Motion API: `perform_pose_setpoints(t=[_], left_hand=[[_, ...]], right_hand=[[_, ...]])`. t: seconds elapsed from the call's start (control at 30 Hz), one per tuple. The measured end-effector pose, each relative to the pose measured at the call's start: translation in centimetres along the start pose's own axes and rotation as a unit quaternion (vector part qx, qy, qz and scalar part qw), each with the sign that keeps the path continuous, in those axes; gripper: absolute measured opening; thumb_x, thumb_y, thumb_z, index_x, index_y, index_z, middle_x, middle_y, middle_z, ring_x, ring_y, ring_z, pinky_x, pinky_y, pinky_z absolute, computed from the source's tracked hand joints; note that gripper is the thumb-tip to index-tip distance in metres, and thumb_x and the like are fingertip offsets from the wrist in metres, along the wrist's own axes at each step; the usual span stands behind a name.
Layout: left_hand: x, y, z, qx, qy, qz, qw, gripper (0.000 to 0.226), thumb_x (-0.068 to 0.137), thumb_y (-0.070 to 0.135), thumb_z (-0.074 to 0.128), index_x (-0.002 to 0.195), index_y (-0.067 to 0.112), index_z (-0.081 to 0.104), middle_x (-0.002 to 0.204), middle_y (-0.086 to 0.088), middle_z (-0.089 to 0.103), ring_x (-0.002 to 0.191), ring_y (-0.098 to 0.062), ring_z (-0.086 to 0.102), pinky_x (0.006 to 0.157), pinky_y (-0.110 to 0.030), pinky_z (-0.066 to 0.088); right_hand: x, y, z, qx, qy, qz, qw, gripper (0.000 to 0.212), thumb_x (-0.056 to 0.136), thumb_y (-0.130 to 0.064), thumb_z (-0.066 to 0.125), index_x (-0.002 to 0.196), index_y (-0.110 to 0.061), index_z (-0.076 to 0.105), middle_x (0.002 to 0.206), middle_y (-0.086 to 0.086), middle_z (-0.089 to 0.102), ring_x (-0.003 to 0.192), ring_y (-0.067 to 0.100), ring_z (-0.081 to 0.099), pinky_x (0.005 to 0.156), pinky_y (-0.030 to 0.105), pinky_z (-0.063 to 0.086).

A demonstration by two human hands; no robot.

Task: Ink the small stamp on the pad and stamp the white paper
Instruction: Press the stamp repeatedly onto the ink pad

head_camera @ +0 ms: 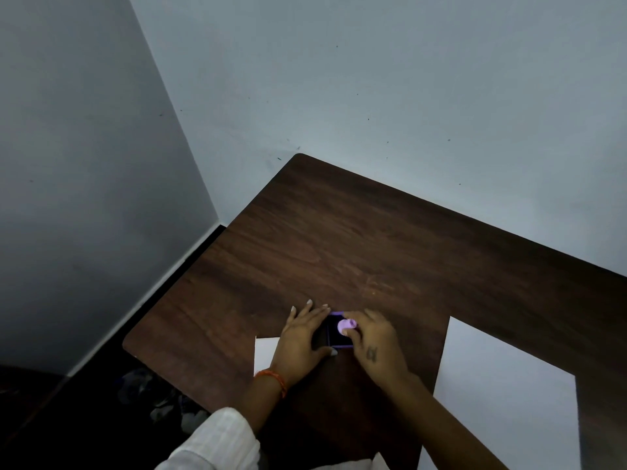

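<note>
**Inking stage in hand; paper not yet stamped**

Lower centre of frame: right hand (pixel 373 337) pinches the small stamp (pixel 346 326) down on the ink pad (pixel 336 337). Left hand (pixel 300 337), fingers spread, steadies the pad. White paper (pixel 502 385), lower right, shows no mark; stamping remains.

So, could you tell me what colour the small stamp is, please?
Light purple; the small stamp shows in the head view, held by the right hand.

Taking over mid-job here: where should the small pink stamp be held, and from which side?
Grip the small pink stamp by its rounded top, from above and the right, as the right hand does now. It stands upright on the ink pad, and the left hand steadying the pad blocks the left side.
</note>
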State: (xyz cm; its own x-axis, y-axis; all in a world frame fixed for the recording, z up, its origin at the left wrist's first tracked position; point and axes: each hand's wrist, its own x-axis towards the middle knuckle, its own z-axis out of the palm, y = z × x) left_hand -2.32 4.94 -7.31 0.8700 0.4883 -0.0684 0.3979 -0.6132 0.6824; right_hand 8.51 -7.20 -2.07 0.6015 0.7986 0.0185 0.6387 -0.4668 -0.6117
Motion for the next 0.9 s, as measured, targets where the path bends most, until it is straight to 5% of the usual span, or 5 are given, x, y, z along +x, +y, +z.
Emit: perform_pose_setpoints(t=[0.23, 0.4, 0.57, 0.8, 0.9], left_hand=[[0.0, -0.2, 0.0, 0.003, -0.024, 0.017, 1.000, 0.083, 0.073, 0.042, 0.072, 0.142, 0.023, 0.029, 0.152, 0.006, 0.030, 0.142, -0.010, 0.009, 0.118, -0.038, -0.003], [0.0, 0.4, 0.1, -0.001, -0.001, 0.000, 1.000, 0.074, 0.077, 0.031, 0.071, 0.140, 0.021, 0.034, 0.150, 0.003, 0.036, 0.145, -0.018, 0.015, 0.120, -0.040, 0.000], [0.0, 0.6, 0.1, 0.021, -0.008, -0.006, 1.000, 0.072, 0.078, 0.032, 0.069, 0.141, 0.022, 0.034, 0.151, 0.004, 0.035, 0.145, -0.018, 0.015, 0.119, -0.039, -0.001], [0.0, 0.7, 0.0, 0.025, -0.008, -0.008, 1.000, 0.074, 0.076, 0.032, 0.071, 0.140, 0.021, 0.035, 0.150, 0.003, 0.037, 0.145, -0.019, 0.017, 0.120, -0.040, 0.001], [-0.1, 0.9, 0.1, 0.031, -0.002, -0.009, 0.999, 0.076, 0.078, 0.030, 0.069, 0.142, 0.021, 0.031, 0.152, 0.004, 0.034, 0.145, -0.020, 0.014, 0.119, -0.040, -0.002]], right_hand=[[0.8, 0.6, 1.4, -0.142, -0.125, -0.083, 0.979, 0.039, 0.084, -0.013, 0.059, 0.122, -0.008, 0.052, 0.124, 0.012, 0.057, 0.118, 0.026, 0.048, 0.098, 0.034, 0.041], [0.4, 0.1, 2.3, -0.131, -0.076, -0.049, 0.987, 0.041, 0.081, -0.011, 0.060, 0.121, -0.008, 0.053, 0.123, 0.012, 0.057, 0.116, 0.026, 0.049, 0.098, 0.033, 0.041], [0.6, 0.8, 1.4, -0.148, -0.089, -0.134, 0.976, 0.032, 0.079, -0.004, 0.062, 0.111, -0.002, 0.059, 0.111, 0.018, 0.064, 0.106, 0.034, 0.058, 0.090, 0.039, 0.049], [1.3, 0.8, -0.2, 0.008, -0.044, -0.027, 0.999, 0.016, 0.084, -0.009, 0.058, 0.097, -0.010, 0.068, 0.098, 0.011, 0.068, 0.090, 0.023, 0.061, 0.077, 0.025, 0.042], [0.6, 1.6, -0.4, -0.048, -0.029, -0.061, 0.997, 0.015, 0.084, -0.005, 0.060, 0.096, -0.007, 0.068, 0.096, 0.012, 0.069, 0.089, 0.025, 0.062, 0.078, 0.027, 0.046]])
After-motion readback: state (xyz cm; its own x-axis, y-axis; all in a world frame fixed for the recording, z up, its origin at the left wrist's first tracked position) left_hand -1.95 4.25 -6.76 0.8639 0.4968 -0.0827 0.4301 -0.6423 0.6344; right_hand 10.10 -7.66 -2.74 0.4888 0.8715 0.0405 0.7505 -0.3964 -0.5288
